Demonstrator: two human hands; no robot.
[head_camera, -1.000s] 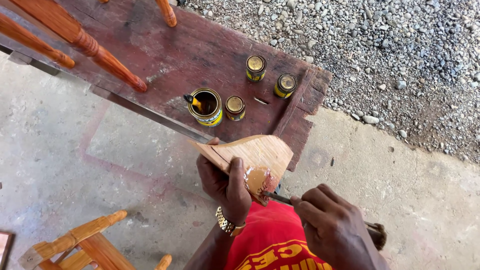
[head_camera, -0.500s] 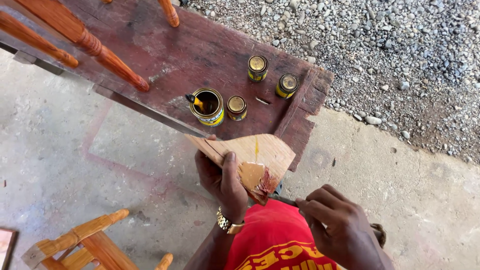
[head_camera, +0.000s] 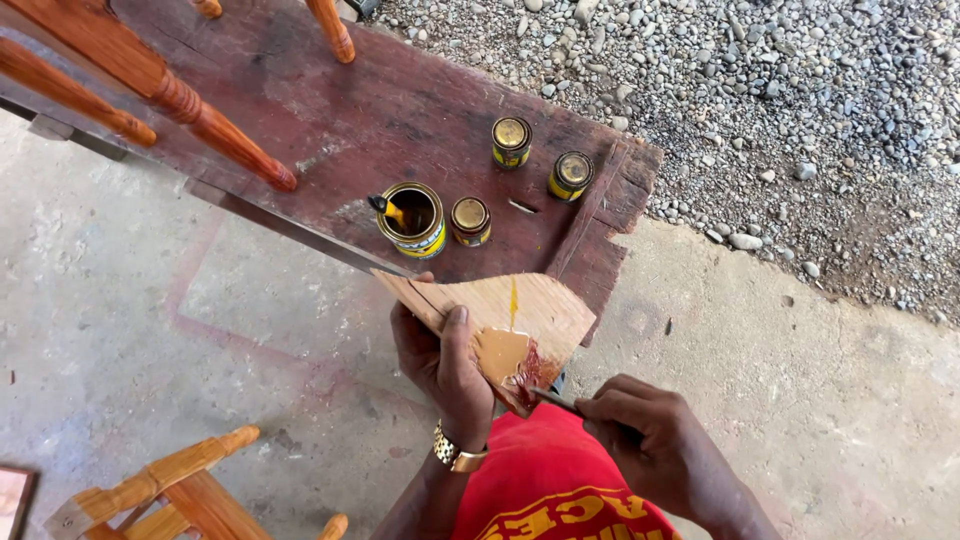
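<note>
Left hand (head_camera: 447, 365) grips a wood scrap (head_camera: 492, 320), thumb laid across its face, fingers wrapped under its lower edge. The scrap sits just below the worktop (head_camera: 330, 110), at 6 o'clock from the open tin (head_camera: 414, 220). A tan patch of paste and a reddish smear lie on the scrap's lower end, with a thin yellow streak above them.

Right hand (head_camera: 650, 440) is clenched around a slim tool (head_camera: 552, 399); the tool's tip touches the reddish smear. Its handle is hidden inside the fist.

On the worktop: the open tin with a stick standing in it, a small lidded tin (head_camera: 470, 219) just beside it at 3 o'clock, and two more lidded tins (head_camera: 511, 141) (head_camera: 571, 174) at 1 o'clock. Turned chair legs (head_camera: 150, 90) rest at 10 o'clock. Gravel (head_camera: 760, 110) lies at 2 o'clock. A wooden frame (head_camera: 170, 490) stands on the concrete floor at 8 o'clock.
</note>
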